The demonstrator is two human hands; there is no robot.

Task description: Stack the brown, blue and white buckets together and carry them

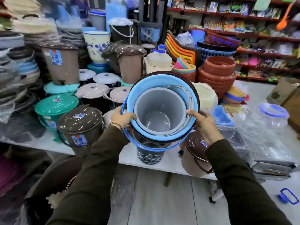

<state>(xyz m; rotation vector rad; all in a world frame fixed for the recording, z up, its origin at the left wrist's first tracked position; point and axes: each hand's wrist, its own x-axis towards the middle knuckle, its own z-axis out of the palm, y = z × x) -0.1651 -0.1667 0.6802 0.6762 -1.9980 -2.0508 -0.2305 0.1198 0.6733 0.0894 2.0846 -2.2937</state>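
Three nested buckets are tilted with their mouths toward me above the table's front edge. The white bucket [159,109] sits innermost, inside the blue bucket [146,85], which sits inside the brown bucket [194,90], of which only the dark rim shows. A blue handle [151,147] hangs below the stack. My left hand [121,117] grips the stack's left rim, fingers curled over the blue edge. My right hand [205,122] grips the right rim.
A white table [48,143] holds many lidded brown bins [79,125], teal tubs, terracotta pots [217,70] and a dark patterned basket [150,155] right below the stack. Shelves [243,34] of goods line the back right. A blue lid [288,196] lies on the floor.
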